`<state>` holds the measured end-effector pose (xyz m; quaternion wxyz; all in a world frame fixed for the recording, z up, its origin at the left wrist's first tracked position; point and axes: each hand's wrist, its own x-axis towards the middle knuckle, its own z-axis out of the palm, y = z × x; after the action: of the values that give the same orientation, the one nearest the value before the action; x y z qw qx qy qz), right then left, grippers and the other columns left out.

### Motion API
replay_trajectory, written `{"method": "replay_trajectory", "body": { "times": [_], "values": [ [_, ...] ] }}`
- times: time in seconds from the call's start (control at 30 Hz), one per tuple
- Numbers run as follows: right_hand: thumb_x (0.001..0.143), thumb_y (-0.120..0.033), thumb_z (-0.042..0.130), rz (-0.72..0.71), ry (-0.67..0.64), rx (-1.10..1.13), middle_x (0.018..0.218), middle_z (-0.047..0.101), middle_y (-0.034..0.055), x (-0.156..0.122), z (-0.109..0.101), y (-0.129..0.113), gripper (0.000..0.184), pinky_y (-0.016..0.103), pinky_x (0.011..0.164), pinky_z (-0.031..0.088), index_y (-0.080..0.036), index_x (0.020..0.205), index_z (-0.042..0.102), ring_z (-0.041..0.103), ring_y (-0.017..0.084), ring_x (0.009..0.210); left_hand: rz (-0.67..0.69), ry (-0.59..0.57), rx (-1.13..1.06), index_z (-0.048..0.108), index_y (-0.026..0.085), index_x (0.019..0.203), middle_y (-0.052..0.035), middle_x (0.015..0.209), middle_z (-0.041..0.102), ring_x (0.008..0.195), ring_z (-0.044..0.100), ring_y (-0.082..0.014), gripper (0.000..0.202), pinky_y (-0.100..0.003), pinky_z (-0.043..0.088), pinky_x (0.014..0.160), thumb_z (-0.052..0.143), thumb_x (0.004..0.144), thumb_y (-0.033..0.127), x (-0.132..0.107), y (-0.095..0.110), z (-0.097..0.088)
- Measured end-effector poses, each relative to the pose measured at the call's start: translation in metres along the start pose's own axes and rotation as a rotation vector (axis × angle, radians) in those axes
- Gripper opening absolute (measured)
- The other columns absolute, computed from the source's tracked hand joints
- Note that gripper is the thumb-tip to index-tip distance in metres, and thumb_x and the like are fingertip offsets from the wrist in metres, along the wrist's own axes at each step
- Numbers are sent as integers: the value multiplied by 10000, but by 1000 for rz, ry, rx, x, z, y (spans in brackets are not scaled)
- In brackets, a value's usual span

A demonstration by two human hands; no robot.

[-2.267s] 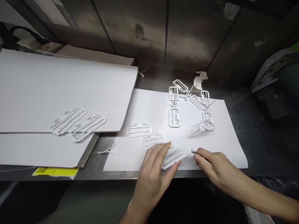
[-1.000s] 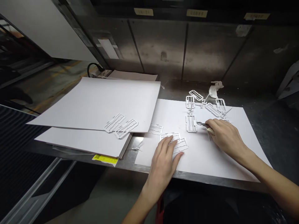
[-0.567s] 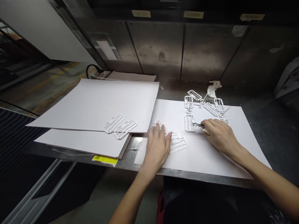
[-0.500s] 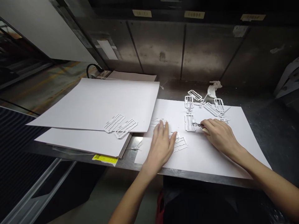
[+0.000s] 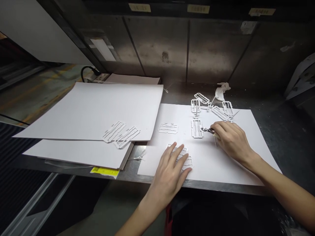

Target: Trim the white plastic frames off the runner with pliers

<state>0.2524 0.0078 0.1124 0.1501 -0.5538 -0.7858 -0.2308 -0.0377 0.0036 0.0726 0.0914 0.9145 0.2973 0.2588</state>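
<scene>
Nearest on the white sheet [image 5: 216, 164], the left hand [image 5: 169, 173] lies flat with fingers spread over two loose plastic frames [image 5: 183, 157], its grip open and pressing rather than holding. Just beyond them on the sheet lies a third loose frame [image 5: 168, 128]. To the right of that one, the right hand [image 5: 230, 141] is closed around a small cutter [image 5: 208, 130], whose tip meets an upright frame [image 5: 197, 128].

By the look of it, the work is partly through: three frames lie separated near the sheet's front, two more trimmed frames [image 5: 121, 133] rest on the paper stack [image 5: 93, 108] left of the sheet, while a cluster of joined frames [image 5: 213, 106] at the sheet's far edge is apparently yet to be cut apart. A crumpled white scrap [image 5: 220, 91] sits just behind that cluster on the counter [image 5: 278, 131].

The stack overlaps the sheet's left edge; a yellow label [image 5: 104, 171] hangs at the counter's front. Nothing blocks either hand.
</scene>
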Motion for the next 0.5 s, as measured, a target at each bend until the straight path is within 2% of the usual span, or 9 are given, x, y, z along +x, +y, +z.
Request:
{"method": "replay_trajectory", "body": {
  "times": [0.1,0.17,0.37,0.5],
  "values": [
    [959,-7,552,-1,26,1,1012,680,47,1,0,-1,179,356,699,376,-147,1061,595,609,223,855,51,-32,-62,466,124,1483,-118,1428,602,1471,397,-325,502,-583,496,1158,623,1037,292,0,-9,5],
    [951,2,548,-3,36,7,1014,684,46,2,0,-1,192,356,700,381,-149,1060,595,609,221,851,73,-22,-116,480,137,1474,-106,1375,630,1431,444,-312,486,-561,504,1149,632,1031,262,2,-17,10],
    [916,25,555,-17,99,24,1007,691,55,0,-6,-3,218,350,674,408,-139,1052,603,606,214,818,110,168,-43,559,83,1400,-148,1302,657,1221,610,-280,474,-469,569,1044,722,962,166,12,-27,13],
    [872,62,584,-24,159,53,1043,709,75,-1,-20,-1,276,350,687,473,-127,1071,611,646,228,848,234,176,-58,593,40,1346,-156,1215,690,1113,641,-266,473,-423,594,937,771,922,155,7,-22,5]
  ]
}}
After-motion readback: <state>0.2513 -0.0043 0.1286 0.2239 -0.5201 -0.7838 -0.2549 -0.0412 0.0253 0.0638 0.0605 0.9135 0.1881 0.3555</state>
